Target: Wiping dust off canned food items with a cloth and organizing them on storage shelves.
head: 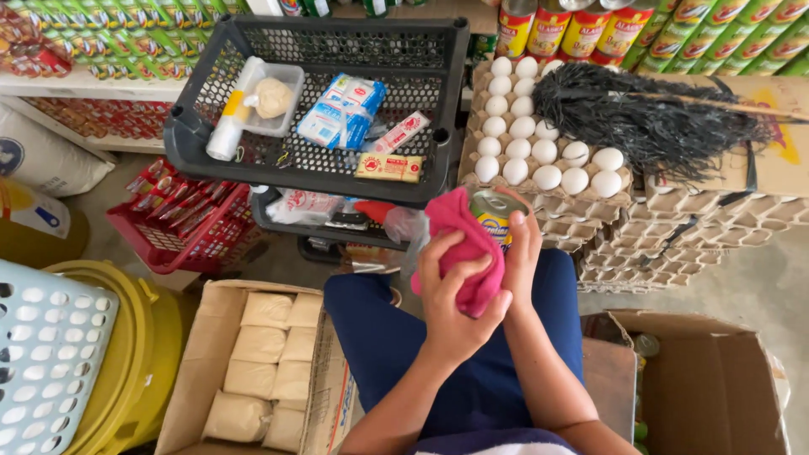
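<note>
My left hand (451, 307) grips a pink cloth (465, 244) and presses it against a tin can (497, 211) with a yellow and blue label. My right hand (522, 253) holds that can from the right side, fingers wrapped around it. Both hands are above my lap, over dark blue trousers (379, 337). The cloth hides most of the can's left side.
A dark plastic crate (438, 50) with packets stands ahead. Stacked egg trays (539, 152) with white eggs and a black string duster (640, 109) lie to the right. A carton of pale bags (261, 362) sits left, an open cardboard box (716, 388) right, a yellow bucket (143, 354) far left.
</note>
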